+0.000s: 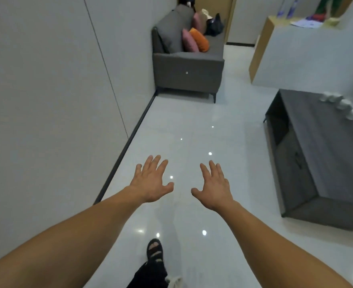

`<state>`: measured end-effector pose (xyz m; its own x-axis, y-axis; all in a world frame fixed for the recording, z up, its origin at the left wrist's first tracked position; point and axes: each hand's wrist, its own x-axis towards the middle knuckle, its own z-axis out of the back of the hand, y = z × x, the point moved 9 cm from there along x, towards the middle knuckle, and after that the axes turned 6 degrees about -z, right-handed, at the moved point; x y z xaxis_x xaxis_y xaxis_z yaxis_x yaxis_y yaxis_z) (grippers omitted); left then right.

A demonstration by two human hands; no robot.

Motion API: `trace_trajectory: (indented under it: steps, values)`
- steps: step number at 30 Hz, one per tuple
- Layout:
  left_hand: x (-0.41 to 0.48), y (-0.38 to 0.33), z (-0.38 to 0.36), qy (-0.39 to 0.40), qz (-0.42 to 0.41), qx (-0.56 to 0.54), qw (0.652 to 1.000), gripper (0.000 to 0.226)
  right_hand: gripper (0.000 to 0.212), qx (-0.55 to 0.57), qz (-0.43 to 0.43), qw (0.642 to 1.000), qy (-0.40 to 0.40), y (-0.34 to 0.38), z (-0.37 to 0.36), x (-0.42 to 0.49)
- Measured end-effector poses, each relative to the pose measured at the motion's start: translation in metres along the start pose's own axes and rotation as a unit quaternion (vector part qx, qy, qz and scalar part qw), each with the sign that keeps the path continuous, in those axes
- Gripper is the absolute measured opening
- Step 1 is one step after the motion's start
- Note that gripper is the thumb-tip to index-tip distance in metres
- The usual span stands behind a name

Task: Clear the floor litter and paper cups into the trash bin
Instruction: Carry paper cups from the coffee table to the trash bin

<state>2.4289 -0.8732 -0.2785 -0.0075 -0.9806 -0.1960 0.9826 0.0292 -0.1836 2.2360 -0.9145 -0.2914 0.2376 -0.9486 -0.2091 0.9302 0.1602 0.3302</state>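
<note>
Left hand (152,180) and right hand (215,187) reach forward over the glossy floor (182,125), fingers spread, palms down, holding nothing. White paper cups (345,103), blurred, stand clustered on the far corner of the dark low surface (316,146) to the right, well apart from both hands.

grey sofa (188,67) against the left wall, far end | orange cushion (200,39) and pink cushion (189,42) on its seat | dark bench (316,163) at right | glossy white floor (182,125)
</note>
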Motion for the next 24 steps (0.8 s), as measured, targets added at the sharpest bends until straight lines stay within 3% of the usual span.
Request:
trace_trajectory:
  steps: [12, 24]
  values:
    - [0.276, -0.108, 0.043, 0.017, -0.178, 0.02, 0.984, 0.083, 0.086, 0.031, -0.177, 0.982, -0.061, -0.127, 0.087, 0.175]
    - [0.493, -0.282, 0.053, 0.052, -0.262, 0.045, 0.963, 0.08, 0.088, 0.046, -0.274, 0.956, -0.09, -0.313, 0.159, 0.329]
